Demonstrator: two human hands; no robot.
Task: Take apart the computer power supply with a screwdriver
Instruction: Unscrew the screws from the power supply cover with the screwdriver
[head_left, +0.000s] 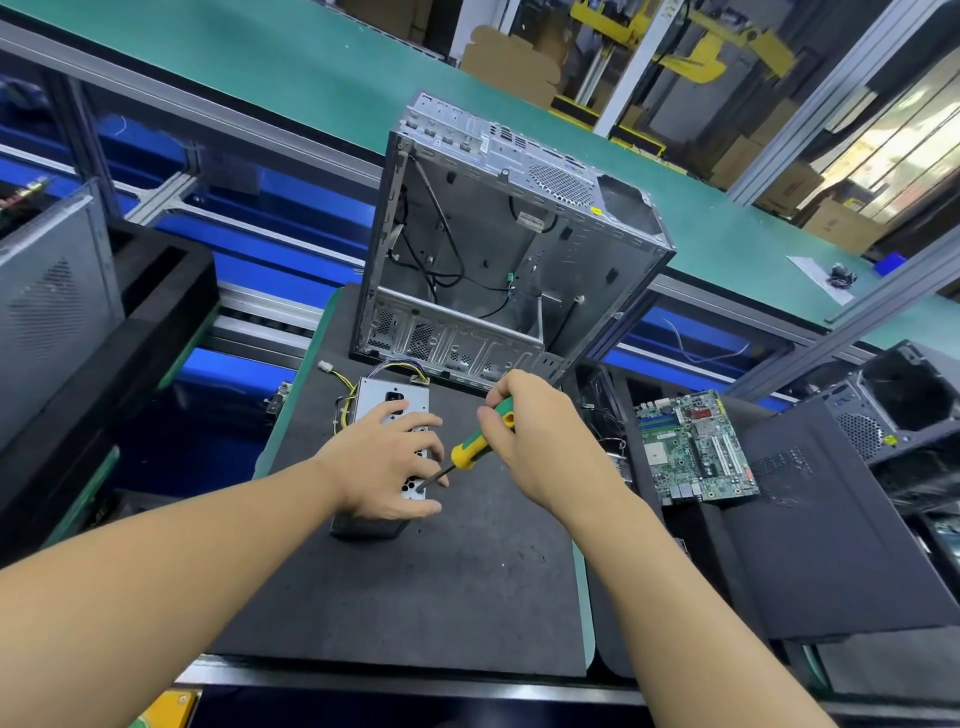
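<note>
The grey metal power supply lies on the dark foam mat, with a bundle of yellow and black wires at its far end. My left hand rests flat on top of it, fingers spread, and covers most of its grille. My right hand grips the yellow-and-green screwdriver by the handle. The shaft slants down to the left and its tip sits on the near part of the casing, between my left fingers.
An open, gutted computer case stands just behind the power supply. A green motherboard lies to the right on a black side panel. More cases stand at far left and far right. A green conveyor runs behind.
</note>
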